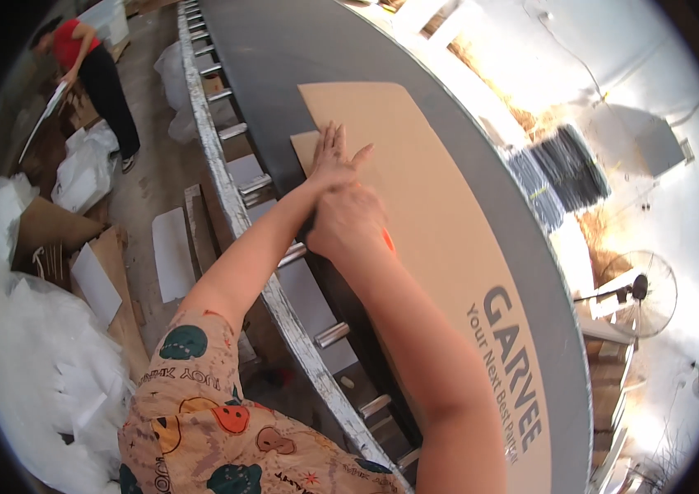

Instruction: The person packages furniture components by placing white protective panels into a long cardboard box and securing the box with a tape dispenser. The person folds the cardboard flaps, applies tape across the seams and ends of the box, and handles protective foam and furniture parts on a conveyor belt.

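Note:
A long brown cardboard box [431, 210] with dark printing lies on a dark grey conveyor belt [275, 49]. My left hand [337, 156] rests flat on the box near its far end, fingers stretched out and the thumb apart. Just nearer, at the left edge of the box, my right hand [351, 218] is closed in a fist and slightly blurred. A bit of orange [388, 240] shows beside its fingers; what it belongs to is hidden. The two hands nearly overlap at the left wrist.
A worn metal rail with rollers [333, 335] runs along the belt's left side. Plastic-wrapped bundles [28, 354] and cardboard sheets [111, 284] cover the floor at left. A person in red [90, 66] stands far left. Right of the belt is a fan [639, 286].

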`<state>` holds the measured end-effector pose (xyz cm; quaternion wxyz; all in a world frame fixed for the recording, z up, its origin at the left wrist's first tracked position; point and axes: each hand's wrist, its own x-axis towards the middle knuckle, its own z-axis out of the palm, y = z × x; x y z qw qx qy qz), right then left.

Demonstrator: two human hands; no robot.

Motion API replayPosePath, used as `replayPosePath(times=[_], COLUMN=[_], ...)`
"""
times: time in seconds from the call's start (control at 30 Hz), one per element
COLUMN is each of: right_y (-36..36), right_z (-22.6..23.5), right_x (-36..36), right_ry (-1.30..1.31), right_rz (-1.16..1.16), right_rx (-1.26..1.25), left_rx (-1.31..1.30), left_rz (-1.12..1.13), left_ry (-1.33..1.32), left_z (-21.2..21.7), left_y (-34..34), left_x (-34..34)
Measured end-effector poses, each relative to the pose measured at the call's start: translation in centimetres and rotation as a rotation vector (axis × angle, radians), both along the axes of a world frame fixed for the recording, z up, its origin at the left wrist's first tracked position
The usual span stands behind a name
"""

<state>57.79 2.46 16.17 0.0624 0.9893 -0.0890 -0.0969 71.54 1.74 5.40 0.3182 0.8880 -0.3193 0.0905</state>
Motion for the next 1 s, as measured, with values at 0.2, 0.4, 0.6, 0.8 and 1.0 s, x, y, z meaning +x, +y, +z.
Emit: replayPosePath(times=[0.2, 0.4, 0.6, 0.8, 1.0], right_y=[1.3, -1.2, -2.0, -0.5, 0.2], right_z=[0.2, 1.6, -1.0, -3.0, -3.6], right_x=[-2.0, -25.9, -55.6, -83.7, -101.2], right_ry=[-1.026, 0.008, 0.047, -0.449, -0.433], right_rz=[0.334, 0.032, -0.337, -0.399, -0.534], right_rx=[-0.304, 0.061, -0.073, -0.156, -0.178], left_rx=[0.250, 0.015, -0.295, -0.334, -0.361], left_rz=[0.203, 0.418, 0.347, 0.310, 0.223], left_ry=[-0.232, 0.146, 0.318, 0.251, 0.237], left_z=[-1.7, -1.9, -5.8, -4.3, -5.8], left_y=[2.0, -2.4, -7.8, -4.8, -6.6], left_x=[3.7, -10.6, -36.8, -56.5, -72.2])
